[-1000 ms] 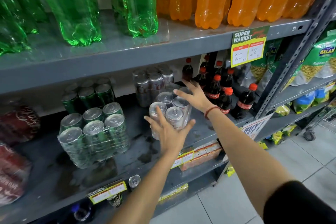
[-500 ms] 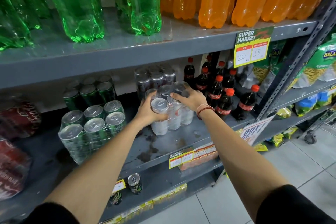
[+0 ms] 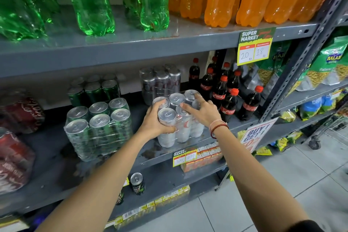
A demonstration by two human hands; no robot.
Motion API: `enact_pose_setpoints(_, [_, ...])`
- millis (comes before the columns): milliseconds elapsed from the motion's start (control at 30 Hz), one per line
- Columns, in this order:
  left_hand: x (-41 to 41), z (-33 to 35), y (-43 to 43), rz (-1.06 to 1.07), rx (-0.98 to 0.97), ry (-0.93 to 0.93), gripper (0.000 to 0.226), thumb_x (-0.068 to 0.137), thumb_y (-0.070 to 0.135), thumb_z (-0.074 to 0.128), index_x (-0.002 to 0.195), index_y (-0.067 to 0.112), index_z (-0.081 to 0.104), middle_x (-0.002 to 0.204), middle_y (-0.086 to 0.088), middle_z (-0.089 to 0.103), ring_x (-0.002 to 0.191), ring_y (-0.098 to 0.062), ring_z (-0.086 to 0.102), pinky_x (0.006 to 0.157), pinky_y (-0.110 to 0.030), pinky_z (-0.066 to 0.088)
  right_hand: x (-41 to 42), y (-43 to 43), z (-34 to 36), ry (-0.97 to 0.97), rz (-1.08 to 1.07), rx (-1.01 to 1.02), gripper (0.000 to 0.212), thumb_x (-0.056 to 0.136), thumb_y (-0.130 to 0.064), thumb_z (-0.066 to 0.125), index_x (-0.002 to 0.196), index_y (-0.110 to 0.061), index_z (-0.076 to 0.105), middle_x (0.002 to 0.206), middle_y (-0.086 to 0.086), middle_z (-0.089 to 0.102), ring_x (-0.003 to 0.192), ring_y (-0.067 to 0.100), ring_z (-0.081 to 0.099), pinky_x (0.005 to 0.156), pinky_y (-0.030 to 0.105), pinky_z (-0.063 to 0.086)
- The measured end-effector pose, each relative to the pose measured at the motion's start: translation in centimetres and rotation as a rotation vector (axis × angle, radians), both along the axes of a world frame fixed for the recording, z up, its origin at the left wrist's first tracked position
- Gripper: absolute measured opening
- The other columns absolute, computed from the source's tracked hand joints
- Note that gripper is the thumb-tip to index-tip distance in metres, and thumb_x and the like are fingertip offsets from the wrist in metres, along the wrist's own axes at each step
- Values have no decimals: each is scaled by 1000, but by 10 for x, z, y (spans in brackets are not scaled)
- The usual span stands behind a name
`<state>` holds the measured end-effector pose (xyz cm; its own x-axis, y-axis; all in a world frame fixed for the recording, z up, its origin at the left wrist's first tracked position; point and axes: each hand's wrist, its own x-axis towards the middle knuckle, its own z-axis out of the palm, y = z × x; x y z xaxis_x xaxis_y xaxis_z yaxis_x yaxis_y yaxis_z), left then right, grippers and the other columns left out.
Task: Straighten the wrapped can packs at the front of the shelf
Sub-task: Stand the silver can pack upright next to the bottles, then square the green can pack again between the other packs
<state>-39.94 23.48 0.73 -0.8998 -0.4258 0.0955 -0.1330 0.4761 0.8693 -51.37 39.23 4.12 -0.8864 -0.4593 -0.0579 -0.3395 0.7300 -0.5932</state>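
Note:
A plastic-wrapped pack of silver cans [image 3: 183,128] stands near the front of the grey middle shelf [image 3: 235,124]. My left hand [image 3: 153,123] grips its front left can, thumb curled around the side. My right hand [image 3: 203,111] lies on the pack's right top, fingers spread over the can lids. To the left stands a wrapped pack of green cans [image 3: 99,128], turned at an angle to the shelf edge. Behind are a second green pack [image 3: 94,90] and a dark silver pack [image 3: 160,83].
Small cola bottles [image 3: 227,98] crowd right of the silver pack. Red can packs [image 3: 17,137] sit far left. Large green and orange bottles fill the top shelf. Price tags [image 3: 184,156] hang on the shelf edge; a loose can [image 3: 137,182] stands below. A metal upright [image 3: 301,58] rises at right.
My left hand moved from in front of the silver pack to grip its front left can. My right hand settled onto the pack's top. The pack shifted slightly toward the back.

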Motion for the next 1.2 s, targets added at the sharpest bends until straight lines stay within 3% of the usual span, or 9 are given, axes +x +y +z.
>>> enact_pose_setpoints(400, [10, 3, 9, -11, -5, -38, 102, 56, 18, 86, 140, 31, 29, 145, -2, 32, 126, -12, 34, 95, -25, 30, 14, 9, 0, 12, -37, -17, 80, 79, -71, 50, 147, -37, 25, 133, 20, 43, 124, 40, 40, 100, 46, 39])
enact_pose_setpoints(533, [20, 14, 7, -59, -53, -107, 118, 56, 34, 87, 147, 33, 13, 155, -4, 16, 141, -19, 22, 110, -32, 25, 19, 9, 5, -6, -41, 1, 80, 80, -71, 48, 147, -36, 25, 138, 22, 36, 128, 43, 36, 104, 49, 34])
enact_pose_setpoints(600, [34, 27, -2, -22, -118, -67, 115, 59, 43, 83, 148, 31, 12, 158, -4, 12, 144, -20, 16, 115, -40, 21, 28, 1, 13, 111, -76, -14, 82, 81, -71, 46, 148, -30, 25, 142, 23, 31, 129, 43, 32, 104, 50, 32])
enact_pose_setpoints(767, [93, 62, -63, 349, -352, 148, 78, 71, 44, 75, 137, 18, 42, 141, -14, 43, 132, -29, 38, 108, -38, 31, 73, -60, 40, 447, 16, -308, 77, 81, -64, 54, 132, -7, 47, 134, 27, 41, 122, 43, 38, 101, 46, 34])
enact_pose_setpoints(867, [123, 57, -116, 521, -440, 20, 84, 68, 65, 66, 136, 22, 43, 145, -13, 42, 135, -33, 36, 107, -43, 36, 102, -112, 52, 316, 218, -314, 75, 83, -62, 54, 136, -9, 45, 141, 30, 38, 135, 44, 29, 110, 46, 28])
enact_pose_setpoints(967, [144, 41, -141, 606, -168, -157, 111, 51, 89, 54, 141, 27, 36, 151, -12, 34, 137, -32, 34, 108, -47, 37, 113, -159, 37, 90, 364, -184, 80, 83, -65, 51, 140, -9, 42, 145, 28, 39, 142, 40, 19, 116, 48, 19])
enact_pose_setpoints(1067, [152, 24, -140, 471, 28, -252, 104, 61, 71, 67, 146, 30, 23, 155, -5, 28, 138, -26, 34, 106, -38, 35, 116, -183, 12, -149, 382, -50, 96, 72, -78, 51, 150, -29, 23, 155, 20, 26, 146, 40, 9, 116, 47, 16])
enact_pose_setpoints(1200, [159, 19, -139, 373, 79, -244, 113, 55, 53, 83, 147, 32, 21, 148, 1, 41, 136, -21, 38, 110, -37, 34, 120, -185, 1, -272, 328, -108, 90, 73, -65, 65, 147, -32, 26, 147, 12, 43, 136, 35, 38, 109, 37, 33])
